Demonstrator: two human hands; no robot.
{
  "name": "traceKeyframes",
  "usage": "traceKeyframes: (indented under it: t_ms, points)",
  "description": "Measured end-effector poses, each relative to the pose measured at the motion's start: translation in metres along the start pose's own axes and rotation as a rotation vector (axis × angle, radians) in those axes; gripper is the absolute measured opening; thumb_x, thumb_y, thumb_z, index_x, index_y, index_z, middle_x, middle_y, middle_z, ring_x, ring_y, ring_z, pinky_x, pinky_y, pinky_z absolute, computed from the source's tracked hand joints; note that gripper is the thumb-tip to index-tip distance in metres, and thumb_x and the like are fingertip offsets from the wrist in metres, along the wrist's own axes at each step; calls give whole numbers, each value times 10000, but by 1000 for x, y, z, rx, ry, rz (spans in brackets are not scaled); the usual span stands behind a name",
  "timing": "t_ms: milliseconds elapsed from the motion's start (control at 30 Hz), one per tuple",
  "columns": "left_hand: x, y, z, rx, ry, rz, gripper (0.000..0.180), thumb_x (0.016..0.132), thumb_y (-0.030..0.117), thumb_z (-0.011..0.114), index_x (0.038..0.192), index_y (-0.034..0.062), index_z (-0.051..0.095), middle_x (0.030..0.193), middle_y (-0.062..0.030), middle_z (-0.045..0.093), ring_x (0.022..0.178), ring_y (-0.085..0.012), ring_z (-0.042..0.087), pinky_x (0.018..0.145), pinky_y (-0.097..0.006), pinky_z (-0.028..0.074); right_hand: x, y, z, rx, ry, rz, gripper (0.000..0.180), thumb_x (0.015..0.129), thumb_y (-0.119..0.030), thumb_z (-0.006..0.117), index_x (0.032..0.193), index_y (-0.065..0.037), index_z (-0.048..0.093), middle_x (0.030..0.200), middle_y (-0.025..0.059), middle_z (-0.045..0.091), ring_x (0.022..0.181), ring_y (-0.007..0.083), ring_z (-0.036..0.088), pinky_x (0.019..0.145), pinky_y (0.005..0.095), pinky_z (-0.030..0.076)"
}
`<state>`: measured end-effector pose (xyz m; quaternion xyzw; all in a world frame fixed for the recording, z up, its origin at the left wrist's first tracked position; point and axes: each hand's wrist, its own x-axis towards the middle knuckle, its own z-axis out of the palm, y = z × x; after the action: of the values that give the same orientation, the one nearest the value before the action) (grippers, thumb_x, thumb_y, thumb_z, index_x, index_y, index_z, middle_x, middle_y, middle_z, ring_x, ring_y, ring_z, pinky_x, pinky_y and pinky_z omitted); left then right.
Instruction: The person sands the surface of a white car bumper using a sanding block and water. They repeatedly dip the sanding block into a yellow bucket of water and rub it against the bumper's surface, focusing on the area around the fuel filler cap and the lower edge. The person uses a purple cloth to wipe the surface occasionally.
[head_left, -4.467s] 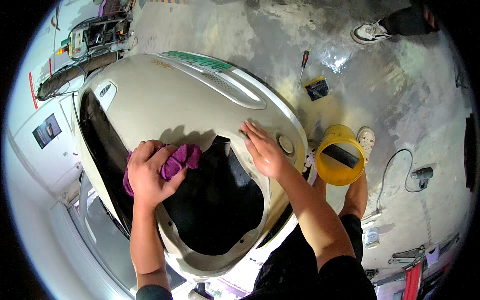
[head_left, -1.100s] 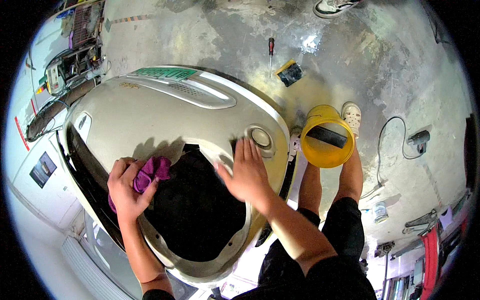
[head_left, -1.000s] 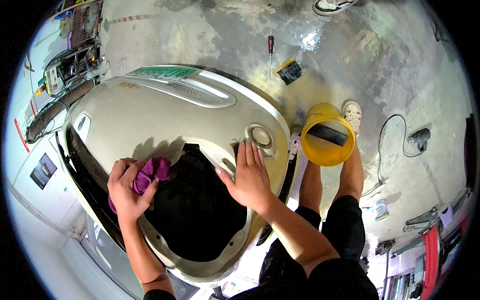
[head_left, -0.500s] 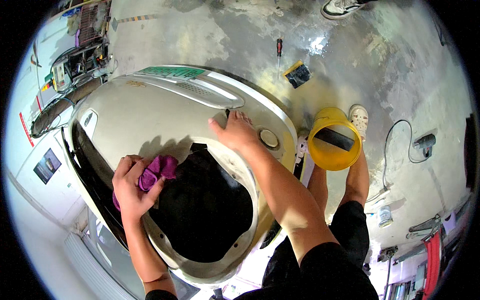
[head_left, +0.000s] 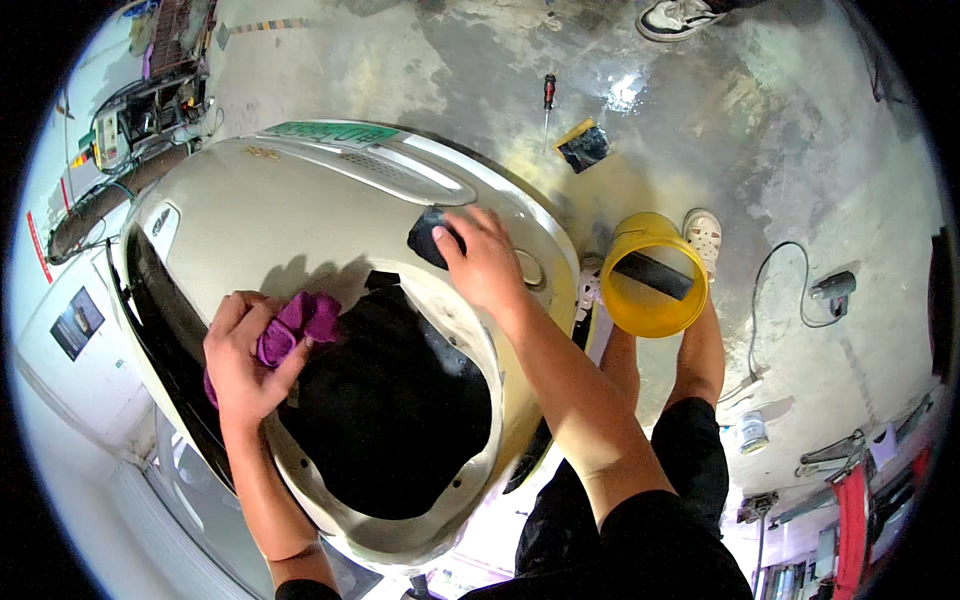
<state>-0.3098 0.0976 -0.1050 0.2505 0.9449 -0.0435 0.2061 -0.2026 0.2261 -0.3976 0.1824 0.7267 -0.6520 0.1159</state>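
Note:
A beige car body panel (head_left: pixel 280 215) with a large round opening (head_left: pixel 390 430) lies below my hands. My left hand (head_left: pixel 240 365) is closed round a crumpled purple cloth (head_left: pixel 312 318) at the opening's left rim. My right hand (head_left: pixel 488 265) presses a piece of black sandpaper (head_left: pixel 427 238) flat on the panel, between the opening and the grille slot (head_left: pixel 405 178). Its fingers partly cover the sheet. Just right of that hand is a round recess (head_left: pixel 530 268) in the panel.
A yellow bucket (head_left: pixel 657 315) with a black bar (head_left: pixel 652 275) inside stands to the right, close by my legs. On the floor lie a screwdriver (head_left: pixel 549 92), a black-and-yellow sheet (head_left: pixel 583 147) and a corded heat gun (head_left: pixel 835 292). Someone's shoe (head_left: pixel 675 18) shows at the top.
The black sandpaper, earlier almost wholly under my right hand, now shows left of its fingers. The left hand still grips the purple cloth. The whole view has shifted slightly.

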Motion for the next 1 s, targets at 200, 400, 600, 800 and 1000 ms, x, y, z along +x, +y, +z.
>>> traceKeyframes:
  t_ms: [200,400,600,800,1000]
  points:
    - [1,2,-1,22,-10,20,433,693,275,811,985,-25,698,957,-191,610,903,-397,627,818,-433,516,10,15,-31,87,46,170,464,887,-399,762,1183,-46,710,1090,240,735,1015,419,714,917,477,550]
    - [-25,18,-17,40,-22,-44,553,736,377,757,1060,-61,659,997,-223,579,904,-426,590,822,-432,498,5,61,-130,-256,72,13,461,963,-414,712,858,36,716,710,174,705,649,295,726,640,412,542]
    - [-89,128,-57,169,22,-171,698,726,547,726,1097,-45,728,1078,-235,648,984,-428,655,890,-469,520,-24,129,-215,-391,-557,654,324,988,-252,654,1132,36,685,1030,280,723,863,450,731,813,530,569]
    - [-77,278,5,-138,337,-177,303,566,74,858,848,123,761,767,-49,573,726,-235,606,589,-354,461,-53,214,-249,-926,-775,190,387,781,-75,742,1151,17,671,1115,283,712,1065,442,698,914,515,564]
    - [-54,353,148,-691,384,-220,460,630,357,851,1002,98,775,869,-64,609,725,-261,662,610,-367,553,-40,234,-252,-975,-1056,-92,296,821,-108,693,1114,-69,702,1125,213,711,1042,398,700,871,489,572]
